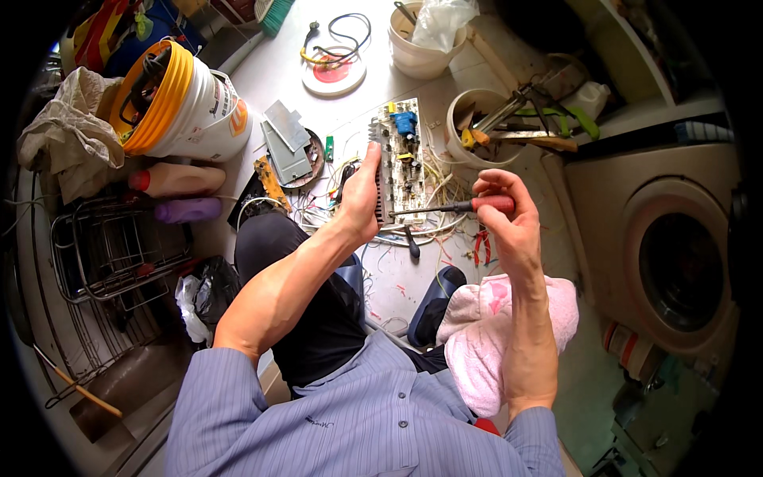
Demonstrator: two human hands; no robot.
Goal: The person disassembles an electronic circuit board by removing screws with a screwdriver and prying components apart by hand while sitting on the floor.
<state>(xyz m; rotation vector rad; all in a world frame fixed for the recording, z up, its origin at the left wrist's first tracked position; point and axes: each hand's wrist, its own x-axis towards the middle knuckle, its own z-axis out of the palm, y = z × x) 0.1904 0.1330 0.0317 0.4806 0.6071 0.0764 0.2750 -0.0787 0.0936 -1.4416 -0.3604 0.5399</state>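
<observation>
Screwdriver point(462, 207) clamped in right hand point(513, 215), tip at the board point(408, 163)! Left hand point(362, 195) clamps its edge; seemingly screw work, next move needs steady pressure.

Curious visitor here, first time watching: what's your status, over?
Left grip holding board by its left side. Right grip on screwdriver, tip at board's near end. Wires strewn around, none across screwdriver.

On my feed, strong white light from toward the top washes the floor point(282, 63) into near-blank glare, the circuit board point(405, 173) reads fairly crisp, and the washing machine point(671, 262) at right sits dimmer, its edges bowed near the fisheye's black rim.
</observation>
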